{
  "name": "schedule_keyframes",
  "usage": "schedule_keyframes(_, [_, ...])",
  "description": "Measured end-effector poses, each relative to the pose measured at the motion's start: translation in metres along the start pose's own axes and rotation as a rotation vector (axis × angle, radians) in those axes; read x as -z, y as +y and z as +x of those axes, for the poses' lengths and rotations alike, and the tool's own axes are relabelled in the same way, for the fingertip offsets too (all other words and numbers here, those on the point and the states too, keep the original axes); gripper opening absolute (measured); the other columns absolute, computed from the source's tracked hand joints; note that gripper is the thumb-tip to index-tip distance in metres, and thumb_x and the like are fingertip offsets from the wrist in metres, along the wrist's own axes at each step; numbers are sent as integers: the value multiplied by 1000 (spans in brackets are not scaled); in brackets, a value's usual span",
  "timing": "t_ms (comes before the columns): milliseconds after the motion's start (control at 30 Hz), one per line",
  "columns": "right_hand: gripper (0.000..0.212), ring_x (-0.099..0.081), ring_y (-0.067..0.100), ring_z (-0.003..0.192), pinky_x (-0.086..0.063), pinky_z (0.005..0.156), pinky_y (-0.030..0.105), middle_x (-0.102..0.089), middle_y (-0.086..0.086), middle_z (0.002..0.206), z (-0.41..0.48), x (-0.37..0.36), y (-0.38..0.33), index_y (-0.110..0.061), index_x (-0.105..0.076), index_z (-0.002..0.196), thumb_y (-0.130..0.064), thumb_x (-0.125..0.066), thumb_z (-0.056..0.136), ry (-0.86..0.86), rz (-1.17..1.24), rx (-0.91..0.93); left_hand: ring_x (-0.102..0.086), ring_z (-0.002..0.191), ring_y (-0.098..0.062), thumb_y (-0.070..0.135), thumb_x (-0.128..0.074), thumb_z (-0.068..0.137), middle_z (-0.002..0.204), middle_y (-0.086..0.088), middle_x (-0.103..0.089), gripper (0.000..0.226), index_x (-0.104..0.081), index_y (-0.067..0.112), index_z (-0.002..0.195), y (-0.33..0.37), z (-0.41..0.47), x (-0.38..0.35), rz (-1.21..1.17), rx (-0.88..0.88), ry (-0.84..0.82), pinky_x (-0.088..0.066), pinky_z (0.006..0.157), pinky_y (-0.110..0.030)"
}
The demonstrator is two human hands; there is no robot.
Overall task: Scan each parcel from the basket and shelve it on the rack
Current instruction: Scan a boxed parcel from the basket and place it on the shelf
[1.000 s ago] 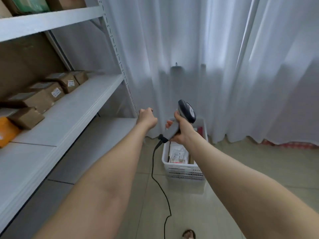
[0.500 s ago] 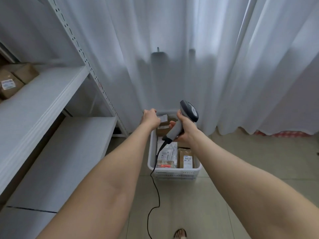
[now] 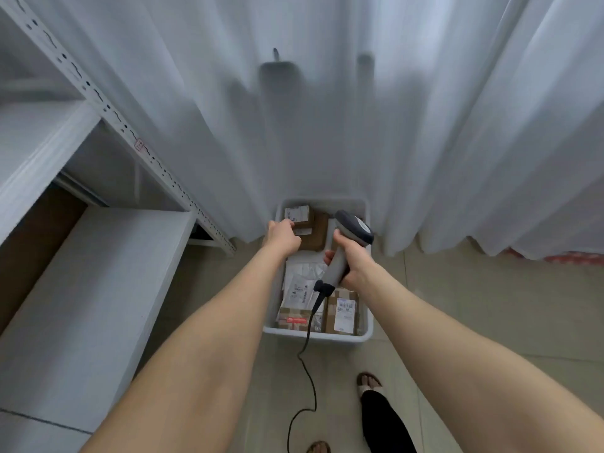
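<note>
Pick from basket [image 3: 317, 336] | left hand [image 3: 281, 238] on cardboard parcel [image 3: 305, 220], grip unclear | barcode scanner [image 3: 354, 228] gripped by right hand [image 3: 354, 264] | next: label to be exposed

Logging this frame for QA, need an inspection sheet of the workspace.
Surface: tiled floor; the white basket stands on it.
Job's things: basket holds brown boxes and a white mailer; rack at left.
Clutter: nothing seen.
Hands: left hand, curled, at a labelled box at the basket's back; grip unclear. Right hand grips the scanner above the basket.
Cables: scanner cable trails over the basket's front rim to the floor.
Surroundings: white curtain behind; sandalled foot.
</note>
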State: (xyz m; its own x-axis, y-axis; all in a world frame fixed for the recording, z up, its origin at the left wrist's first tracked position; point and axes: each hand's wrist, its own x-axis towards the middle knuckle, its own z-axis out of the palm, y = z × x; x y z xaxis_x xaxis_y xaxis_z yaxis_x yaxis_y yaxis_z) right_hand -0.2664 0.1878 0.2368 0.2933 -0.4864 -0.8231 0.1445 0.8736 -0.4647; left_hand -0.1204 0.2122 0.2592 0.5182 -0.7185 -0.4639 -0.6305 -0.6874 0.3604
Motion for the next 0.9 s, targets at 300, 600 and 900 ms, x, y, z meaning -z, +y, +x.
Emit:
schedule_keyframes(300, [39,-65,20,75,-55,91,40,-67,7,80,123,29,-10,-12,-63,109,-35,-77,81,62,-77,-115,-50,118,-31,13,-49,95,144,-15,-29,47,-40,12,141,-4,90,-76,-53,108,-92,-41,94,-32])
schedule_keyframes(600, [37,-66,19,82,-54,93,41,-69,7,88,261,41,41,-11,-64,104,-39,-75,84,120,-176,-230,-49,122,-32,11,-48,94,146,-17,-30,51,-37,12,144,-75,188,-175,-15,206,-192,-41,96,-32])
schedule_keyframes(900, [44,-63,29,96,-53,92,47,-64,13,105,395,63,138,-5,-52,120,-28,-70,88,155,-366,-357,-52,119,-33,19,-52,91,138,-18,-47,51,-42,9,139,-186,255,-305,25,359,-353,-46,98,-36])
